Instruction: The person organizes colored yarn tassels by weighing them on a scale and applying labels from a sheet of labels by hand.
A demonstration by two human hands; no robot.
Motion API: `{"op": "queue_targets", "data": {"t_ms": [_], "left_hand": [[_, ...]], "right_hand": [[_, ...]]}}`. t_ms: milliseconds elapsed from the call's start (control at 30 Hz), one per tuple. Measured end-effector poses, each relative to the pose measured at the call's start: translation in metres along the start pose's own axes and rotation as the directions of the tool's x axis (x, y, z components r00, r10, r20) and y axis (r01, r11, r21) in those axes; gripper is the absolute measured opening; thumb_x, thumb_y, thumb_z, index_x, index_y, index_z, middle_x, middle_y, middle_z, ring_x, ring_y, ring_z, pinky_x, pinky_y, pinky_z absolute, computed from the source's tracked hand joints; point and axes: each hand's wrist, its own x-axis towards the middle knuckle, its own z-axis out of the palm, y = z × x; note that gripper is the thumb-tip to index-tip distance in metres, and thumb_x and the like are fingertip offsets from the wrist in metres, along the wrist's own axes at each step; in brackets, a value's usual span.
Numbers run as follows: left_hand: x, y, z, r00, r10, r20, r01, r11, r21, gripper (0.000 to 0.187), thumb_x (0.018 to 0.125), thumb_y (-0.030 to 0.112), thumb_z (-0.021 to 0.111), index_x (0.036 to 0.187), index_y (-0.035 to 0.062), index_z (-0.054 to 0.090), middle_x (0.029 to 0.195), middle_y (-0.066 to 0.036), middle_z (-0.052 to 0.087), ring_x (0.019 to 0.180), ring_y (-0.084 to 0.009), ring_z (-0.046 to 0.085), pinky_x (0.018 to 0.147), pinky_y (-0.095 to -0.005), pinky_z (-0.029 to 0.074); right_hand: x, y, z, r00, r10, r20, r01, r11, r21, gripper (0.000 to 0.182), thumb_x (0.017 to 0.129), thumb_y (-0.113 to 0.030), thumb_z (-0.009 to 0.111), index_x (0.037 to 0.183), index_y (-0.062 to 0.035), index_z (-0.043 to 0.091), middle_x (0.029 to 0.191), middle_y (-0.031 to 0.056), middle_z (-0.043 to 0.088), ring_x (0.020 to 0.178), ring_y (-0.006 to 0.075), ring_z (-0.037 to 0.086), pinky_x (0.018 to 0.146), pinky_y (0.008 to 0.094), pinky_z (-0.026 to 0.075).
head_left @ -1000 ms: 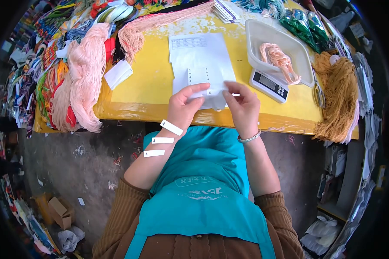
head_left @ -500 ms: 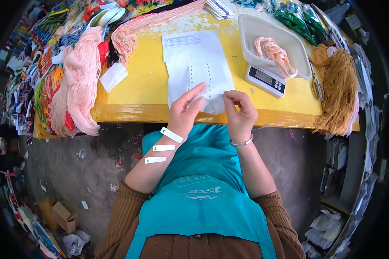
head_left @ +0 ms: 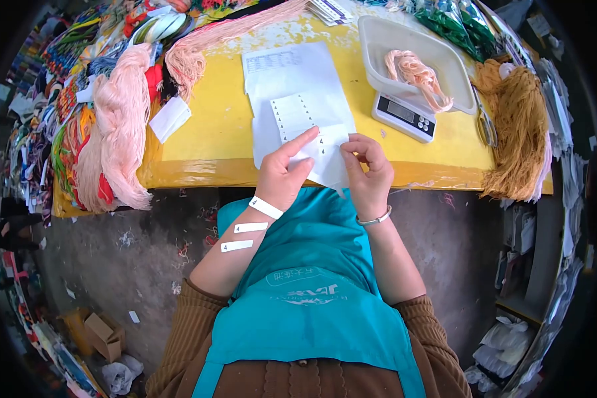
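A white sheet of number labels (head_left: 292,109), printed with rows of the figure 4, lies over a larger white printed paper (head_left: 262,73) at the table's front. My left hand (head_left: 285,169) holds the label sheet from the left, index finger and thumb on top; its other fingers are hidden. At the sheet's right edge, my right hand (head_left: 368,162) is closed in a pinch, with the sheet's edge at its fingertips. Whether a single label is between them I cannot make out. Strips marked 4, including a white label (head_left: 251,227), stick to my left wrist and forearm.
A digital scale (head_left: 404,118) bears a clear plastic tub (head_left: 371,50) with a pale pink thread skein (head_left: 414,76). Scissors (head_left: 487,126) lie beside brown thread (head_left: 521,136). Pink thread hanks (head_left: 123,113) and a folded white paper (head_left: 170,119) lie on the left.
The label sheet has bent, and its upper part now stands out against the paper beneath. Both hands stay almost in place. The whole view has shifted slightly.
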Motion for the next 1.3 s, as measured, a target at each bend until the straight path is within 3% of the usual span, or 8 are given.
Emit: {"op": "queue_targets", "data": {"t_ms": [167,267,467,633,933,1100,1167,1300], "left_hand": [[-0.007,-0.007,0.015,0.998,-0.055,0.043,0.054,0.998,0.019,0.055,0.086,-0.002,0.056,0.140,0.0012,0.046,0.137,-0.012,0.054,0.120,-0.0150,0.053,0.099,-0.0262,0.042],[-0.007,-0.010,0.016,0.996,-0.048,0.071,0.047,0.999,0.010,0.056,0.087,-0.001,0.055,0.141,0.0001,0.043,0.139,-0.013,0.052,0.124,-0.0154,0.050,0.101,-0.0265,0.040],[-0.008,-0.017,0.021,0.996,-0.049,0.075,0.051,0.998,-0.026,0.042,0.092,0.004,0.055,0.134,-0.0004,0.052,0.134,-0.013,0.056,0.123,-0.0164,0.051,0.102,-0.0270,0.039],[-0.009,-0.020,0.026,0.997,-0.081,-0.001,0.081,0.996,-0.031,0.037,0.094,0.006,0.056,0.131,-0.0003,0.055,0.128,-0.010,0.060,0.114,-0.0140,0.055,0.098,-0.0257,0.042],[-0.007,-0.028,0.020,0.990,-0.136,-0.022,0.131,0.980,-0.151,0.037,0.093,-0.001,0.054,0.130,-0.0010,0.056,0.130,-0.010,0.059,0.118,-0.0150,0.053,0.103,-0.0267,0.039],[-0.005,-0.029,0.020,0.982,-0.189,-0.027,0.182,0.970,-0.164,0.038,0.092,-0.002,0.052,0.130,-0.0026,0.056,0.132,-0.014,0.056,0.121,-0.0177,0.053,0.104,-0.0288,0.039],[-0.004,-0.027,0.021,0.977,-0.212,-0.024,0.203,0.957,-0.206,0.038,0.093,-0.002,0.051,0.131,-0.0027,0.055,0.134,-0.014,0.055,0.121,-0.0191,0.052,0.104,-0.0306,0.040],[-0.003,-0.024,0.021,0.958,-0.282,-0.043,0.261,0.929,-0.263,0.040,0.093,-0.001,0.049,0.133,-0.0030,0.052,0.139,-0.017,0.048,0.127,-0.0243,0.048,0.109,-0.0377,0.038]], "right_hand": [[-0.014,0.007,-0.017,0.957,-0.252,-0.146,0.230,0.961,-0.153,0.005,0.084,0.003,0.066,0.087,-0.0006,0.064,0.092,0.0057,0.067,0.079,0.0160,0.062,0.068,0.0247,0.050],[-0.039,0.016,-0.040,0.912,0.267,-0.311,-0.127,0.906,0.404,0.004,0.091,-0.003,0.063,0.095,-0.0014,0.061,0.089,0.0001,0.062,0.076,0.0056,0.054,0.064,0.0199,0.045],[-0.054,0.062,-0.083,0.596,0.631,-0.497,-0.289,0.746,0.600,0.009,0.089,-0.008,0.068,0.093,-0.0039,0.062,0.084,0.0016,0.061,0.071,0.0074,0.056,0.060,0.0200,0.048],[-0.059,0.065,-0.072,0.561,0.682,-0.469,-0.307,0.697,0.647,0.012,0.087,-0.009,0.071,0.090,-0.0055,0.060,0.081,0.0009,0.061,0.069,0.0069,0.058,0.059,0.0199,0.050],[-0.077,0.025,-0.097,0.832,0.543,0.114,-0.263,0.205,0.943,0.013,0.089,-0.008,0.065,0.100,-0.0056,0.059,0.101,0.0080,0.063,0.100,0.0219,0.062,0.095,0.0459,0.051],[-0.057,0.056,-0.092,0.777,0.542,0.320,-0.368,-0.021,0.930,0.041,0.087,-0.012,0.067,0.127,-0.0110,0.056,0.107,0.0069,0.066,0.103,0.0222,0.063,0.097,0.0490,0.047],[-0.060,0.073,-0.125,0.850,0.518,0.100,-0.129,0.020,0.991,0.047,0.089,-0.015,0.065,0.133,-0.0127,0.050,0.107,0.0066,0.066,0.102,0.0212,0.063,0.100,0.0500,0.044],[-0.100,0.132,-0.249,0.628,0.731,-0.267,0.233,0.151,0.961,0.032,0.091,-0.011,0.062,0.123,-0.0133,0.057,0.091,0.0038,0.064,0.095,0.0159,0.061,0.104,0.0480,0.039]]}}
